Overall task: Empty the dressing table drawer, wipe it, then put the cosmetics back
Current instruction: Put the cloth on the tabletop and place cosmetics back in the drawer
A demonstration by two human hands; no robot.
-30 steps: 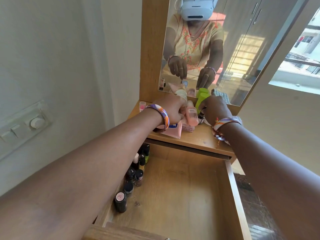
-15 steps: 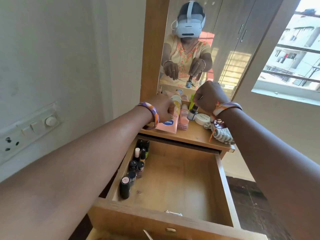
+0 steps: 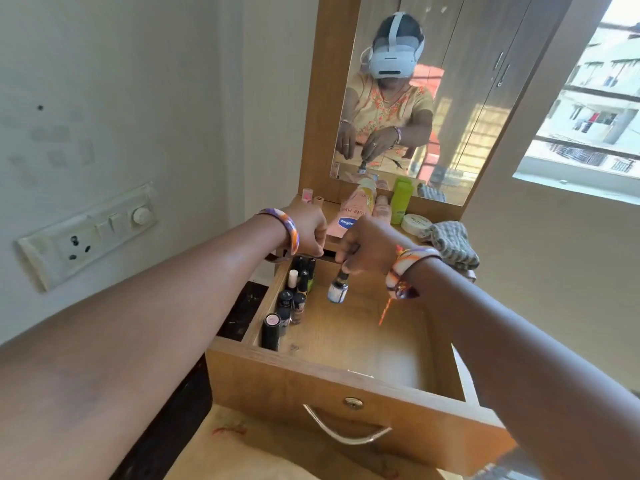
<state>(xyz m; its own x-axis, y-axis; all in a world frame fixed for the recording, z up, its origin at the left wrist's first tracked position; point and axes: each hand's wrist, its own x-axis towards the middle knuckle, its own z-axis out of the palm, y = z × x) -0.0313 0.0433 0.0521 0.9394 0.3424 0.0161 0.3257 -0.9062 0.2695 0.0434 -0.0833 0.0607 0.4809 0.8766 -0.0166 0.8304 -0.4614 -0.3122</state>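
Plainly, this was the put-back stage, partly done.

Right grip: the right hand, at centre frame, pinched a small bottle by its dark cap, so the bottle hung over the far part of the open drawer, not yet set down.

Left grip: the left hand, just left of the right one, was curled at the counter's front edge; whether it held anything could not be told from this view.

Already back: a row of dark nail polish bottles stood along the drawer's left wall, with a black tube with a pink cap at the near end of that row.

Drawer floor: the rest of the wooden bottom showed bare wood with no visible mess, which suggested the emptying and wiping were finished.

Still out: on the counter, above centre of frame under the mirror, stood a pink tube, a green bottle, a white round jar and a few smaller items further left.

Cloth: a checked cloth lay at the counter's right edge, right of centre, touched by neither hand.

Left to do: set down the held bottle, then move the remaining counter items into the drawer; roughly half the cosmetics seemed still out.
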